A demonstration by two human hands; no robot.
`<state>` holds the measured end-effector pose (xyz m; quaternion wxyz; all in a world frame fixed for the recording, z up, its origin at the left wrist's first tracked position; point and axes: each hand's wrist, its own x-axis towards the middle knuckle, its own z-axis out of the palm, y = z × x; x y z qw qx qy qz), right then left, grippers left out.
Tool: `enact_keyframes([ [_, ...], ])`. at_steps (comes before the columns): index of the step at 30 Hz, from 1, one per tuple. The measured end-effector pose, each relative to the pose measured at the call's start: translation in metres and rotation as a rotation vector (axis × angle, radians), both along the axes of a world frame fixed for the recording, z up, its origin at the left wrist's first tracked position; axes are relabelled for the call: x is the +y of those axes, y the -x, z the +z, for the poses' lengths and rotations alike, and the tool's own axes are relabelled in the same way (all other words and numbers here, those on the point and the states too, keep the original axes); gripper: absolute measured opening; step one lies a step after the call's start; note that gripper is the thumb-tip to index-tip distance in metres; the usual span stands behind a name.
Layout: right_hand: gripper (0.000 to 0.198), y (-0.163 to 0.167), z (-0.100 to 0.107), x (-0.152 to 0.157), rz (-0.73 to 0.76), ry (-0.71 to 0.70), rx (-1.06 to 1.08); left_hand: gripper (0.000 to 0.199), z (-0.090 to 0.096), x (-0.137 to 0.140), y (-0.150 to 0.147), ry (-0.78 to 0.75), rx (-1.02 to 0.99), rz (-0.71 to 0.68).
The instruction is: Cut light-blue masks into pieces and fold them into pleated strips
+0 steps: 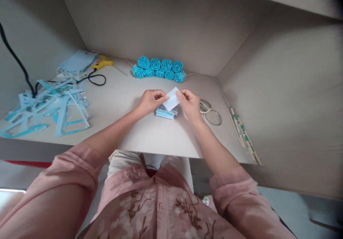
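Between my two hands is a small pale square piece (172, 99), thin like mask fabric and tilted toward me. My left hand (152, 99) pinches its left corner between thumb and fingers. At the upper right edge, my right hand (189, 102) pinches it the same way. Just below the held square, a small stack of light blue and white squares (165, 114) lies on the table, its top partly hidden by the piece I hold. Close to my right hand sit a roll of tape (205, 106) and a thin ring (213, 117).
Blue rolled flowers (160, 67) stand in two rows at the back. On the left are a yellow glue gun (102, 63) with a black cord (98, 80), face masks (77, 61) and a heap of blue cut strips (63, 106). Several sticks (242, 132) lie along the right wall.
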<state>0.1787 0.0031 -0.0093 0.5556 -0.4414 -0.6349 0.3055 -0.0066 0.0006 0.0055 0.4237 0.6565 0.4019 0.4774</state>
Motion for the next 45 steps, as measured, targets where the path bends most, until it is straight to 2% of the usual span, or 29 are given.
enact_keyframes([
  [11, 0.029, -0.005, 0.004, 0.003, -0.111, -0.061, -0.002, 0.025, -0.005, 0.005, 0.001, 0.058, -0.045, -0.067],
  [16, 0.028, -0.005, 0.007, 0.001, -0.113, -0.086, -0.028, 0.025, 0.002, 0.003, 0.004, 0.021, -0.079, -0.089],
  [21, 0.027, 0.001, 0.012, -0.011, -0.116, -0.215, -0.282, 0.033, 0.01, -0.001, 0.005, -0.014, -0.062, -0.105],
  [25, 0.026, 0.006, 0.014, -0.017, -0.079, -0.283, -0.405, 0.026, 0.006, -0.001, 0.002, -0.084, 0.023, -0.08],
  [29, 0.026, 0.009, 0.013, -0.016, -0.016, -0.18, -0.296, 0.022, 0.004, 0.0, 0.001, -0.108, 0.009, -0.008],
  [33, 0.051, 0.009, 0.01, -0.011, 0.07, -0.068, -0.229, 0.021, 0.005, 0.0, 0.002, -0.13, -0.057, -0.007],
  [36, 0.045, 0.007, 0.007, -0.007, 0.066, -0.044, -0.206, 0.02, 0.005, 0.0, 0.002, -0.099, -0.119, -0.002],
  [41, 0.044, 0.002, 0.002, 0.0, 0.046, -0.032, -0.127, 0.023, 0.004, 0.005, 0.005, 0.036, -0.223, 0.021],
  [45, 0.045, 0.0, 0.0, 0.004, 0.056, -0.03, -0.11, 0.026, 0.004, 0.007, 0.007, 0.023, -0.281, 0.035],
])
